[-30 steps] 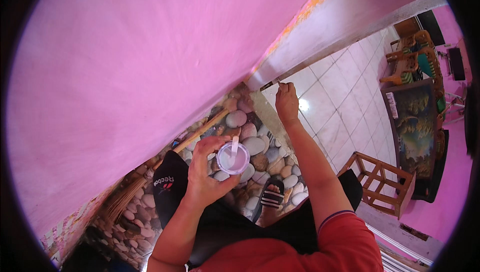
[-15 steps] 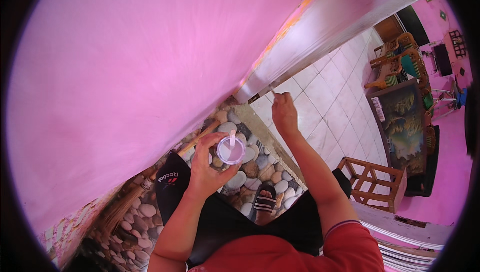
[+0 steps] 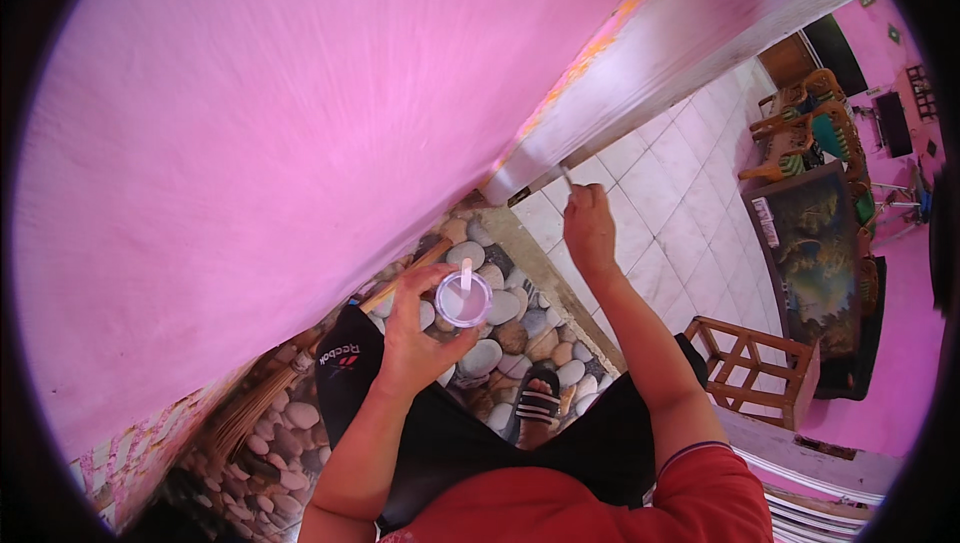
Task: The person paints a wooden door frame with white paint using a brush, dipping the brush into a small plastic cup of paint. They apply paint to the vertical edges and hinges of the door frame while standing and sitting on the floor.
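My left hand [image 3: 418,328] is wrapped round a small clear tub [image 3: 440,315] with pale, whitish contents. A flat light stick [image 3: 466,272] stands in the tub against its far rim. Farther off and to the right, my right hand [image 3: 591,226] is closed on a small paintbrush [image 3: 567,180]. The brush points up and away, its tip close to the lower part of a white painted wall end [image 3: 540,148]; whether it touches cannot be told. A rough orange-yellow seam [image 3: 590,53] divides this white surface from the pink wall [image 3: 260,143].
Below the tub lies a pebble-patterned floor [image 3: 510,335], bordered by a concrete sill [image 3: 545,261] and white tiles [image 3: 650,183]. A broom [image 3: 262,398] leans at the pink wall. To the right are a wooden frame stand [image 3: 752,368], a large picture [image 3: 815,253] and wooden chairs [image 3: 785,148].
My right hand has shifted slightly right with the brush, whose visible shaft now shows longer. The view has moved a little. My left hand keeps its grip on the tub.
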Action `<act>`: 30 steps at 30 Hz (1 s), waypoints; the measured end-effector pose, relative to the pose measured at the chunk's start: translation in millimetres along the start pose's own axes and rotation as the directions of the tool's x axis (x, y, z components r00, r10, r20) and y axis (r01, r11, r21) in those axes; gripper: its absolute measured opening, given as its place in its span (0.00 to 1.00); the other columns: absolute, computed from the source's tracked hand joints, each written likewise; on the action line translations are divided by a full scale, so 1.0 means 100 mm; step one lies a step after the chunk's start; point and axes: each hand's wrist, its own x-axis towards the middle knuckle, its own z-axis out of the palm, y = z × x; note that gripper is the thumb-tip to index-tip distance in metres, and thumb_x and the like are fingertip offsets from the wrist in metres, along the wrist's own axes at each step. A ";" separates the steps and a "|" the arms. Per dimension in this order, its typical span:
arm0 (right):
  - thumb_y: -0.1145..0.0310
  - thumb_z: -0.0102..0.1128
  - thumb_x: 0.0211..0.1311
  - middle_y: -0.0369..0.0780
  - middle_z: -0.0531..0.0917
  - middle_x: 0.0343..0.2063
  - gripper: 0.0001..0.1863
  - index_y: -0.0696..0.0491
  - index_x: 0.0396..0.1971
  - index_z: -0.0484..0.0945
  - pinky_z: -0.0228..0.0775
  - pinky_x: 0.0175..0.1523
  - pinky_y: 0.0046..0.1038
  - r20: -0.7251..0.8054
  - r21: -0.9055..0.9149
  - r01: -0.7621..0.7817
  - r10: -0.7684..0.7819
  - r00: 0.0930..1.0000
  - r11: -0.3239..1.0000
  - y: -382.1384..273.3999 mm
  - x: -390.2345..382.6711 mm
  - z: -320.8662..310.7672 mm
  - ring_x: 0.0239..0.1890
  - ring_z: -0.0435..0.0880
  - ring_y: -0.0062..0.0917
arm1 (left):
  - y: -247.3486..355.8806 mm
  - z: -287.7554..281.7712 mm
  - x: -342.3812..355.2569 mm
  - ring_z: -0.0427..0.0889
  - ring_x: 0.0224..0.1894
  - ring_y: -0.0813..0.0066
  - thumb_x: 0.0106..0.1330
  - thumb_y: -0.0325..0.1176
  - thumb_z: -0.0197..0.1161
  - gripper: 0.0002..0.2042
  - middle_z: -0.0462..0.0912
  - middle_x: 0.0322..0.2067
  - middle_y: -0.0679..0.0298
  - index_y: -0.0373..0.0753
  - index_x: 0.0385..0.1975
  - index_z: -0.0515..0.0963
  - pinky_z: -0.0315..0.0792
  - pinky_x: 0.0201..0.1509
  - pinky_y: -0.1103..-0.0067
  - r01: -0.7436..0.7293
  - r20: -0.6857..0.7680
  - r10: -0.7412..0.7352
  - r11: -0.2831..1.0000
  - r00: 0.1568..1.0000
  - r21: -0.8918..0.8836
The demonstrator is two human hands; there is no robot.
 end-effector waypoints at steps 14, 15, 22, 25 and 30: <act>0.81 0.58 0.63 0.48 0.77 0.38 0.12 0.57 0.46 0.76 0.75 0.41 0.43 -0.102 -0.009 0.021 -0.022 0.995 1.000 -0.02 0.29 -0.59 0.39 0.80 0.47 | 0.00 -0.01 0.05 0.81 0.57 0.61 0.48 0.26 0.80 0.35 0.80 0.55 0.52 0.36 0.56 0.69 0.73 0.64 0.68 0.032 0.042 -0.031 0.999 0.999 -0.023; 0.82 0.59 0.62 0.48 0.77 0.38 0.13 0.58 0.47 0.75 0.75 0.41 0.43 -0.139 0.002 0.034 -0.033 0.990 0.999 -0.07 0.33 -0.76 0.39 0.81 0.46 | 0.00 0.00 0.06 0.81 0.56 0.61 0.47 0.25 0.79 0.34 0.80 0.55 0.53 0.37 0.56 0.70 0.74 0.61 0.69 0.001 0.027 -0.001 1.000 1.000 -0.021; 0.77 0.58 0.63 0.49 0.76 0.38 0.10 0.58 0.44 0.76 0.76 0.43 0.43 -0.004 -0.017 0.011 -0.011 1.000 1.000 -0.18 0.19 -0.76 0.40 0.80 0.46 | -0.09 0.06 0.06 0.83 0.56 0.64 0.47 0.26 0.80 0.34 0.81 0.55 0.52 0.35 0.57 0.70 0.75 0.63 0.70 0.005 0.030 -0.006 1.000 1.000 0.028; 0.75 0.56 0.64 0.49 0.76 0.38 0.10 0.58 0.44 0.76 0.77 0.45 0.44 0.073 -0.055 0.045 -0.041 0.997 0.997 0.06 0.16 -0.30 0.42 0.80 0.46 | -0.09 0.09 0.08 0.83 0.55 0.65 0.48 0.27 0.80 0.34 0.81 0.55 0.53 0.35 0.57 0.70 0.75 0.62 0.70 -0.011 0.036 0.010 1.000 0.999 0.027; 0.76 0.55 0.64 0.48 0.76 0.38 0.09 0.59 0.43 0.76 0.76 0.44 0.43 0.009 -0.052 0.009 -0.009 1.000 0.999 0.06 0.30 -0.40 0.41 0.79 0.45 | -0.09 0.05 0.07 0.83 0.56 0.65 0.48 0.26 0.79 0.35 0.81 0.55 0.54 0.36 0.58 0.70 0.75 0.62 0.70 -0.008 0.049 0.005 0.998 0.999 0.064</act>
